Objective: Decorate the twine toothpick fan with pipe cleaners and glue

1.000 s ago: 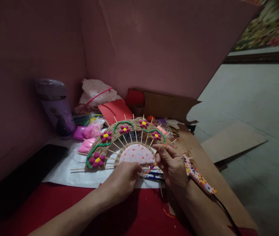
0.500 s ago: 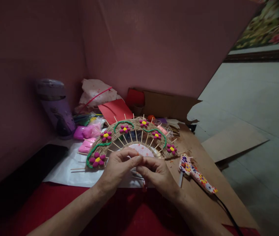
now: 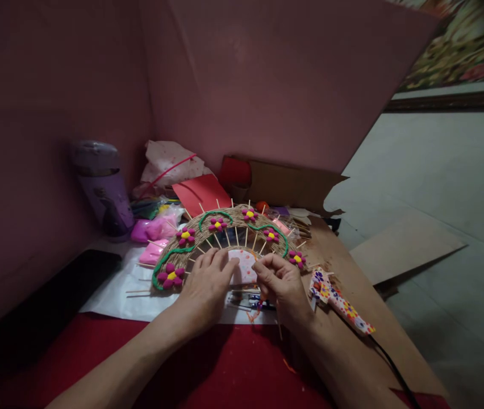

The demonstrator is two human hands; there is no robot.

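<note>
A half-round fan of woven twine (image 3: 242, 213) on thin wooden sticks lies before me, with purple-and-yellow clay flowers (image 3: 171, 276) and green wavy stems (image 3: 157, 272). At its inner edge sits a white half-disc with orange dots (image 3: 244, 267). My left hand (image 3: 208, 287) rests at the fan's lower left-centre, fingers stretched out, fingertips over the sticks beside the half-disc. My right hand (image 3: 282, 281) is closed in a pinch at the half-disc's right edge; what it holds is too small to make out. Orange strands (image 3: 251, 316) lie below, near a dark tool partly hidden.
A flower-patterned glue gun (image 3: 339, 301) with a black cable lies at right on brown cardboard (image 3: 378, 341). Pink clay packets (image 3: 157, 227), a purple tumbler (image 3: 104, 196) and a black flat object (image 3: 46, 307) are at left. Red card (image 3: 201, 193) stands behind the fan.
My hands were together, fingertips meeting over the half-disc. Now they are apart: the left has opened out onto the fan, and the right has shifted right, still pinched.
</note>
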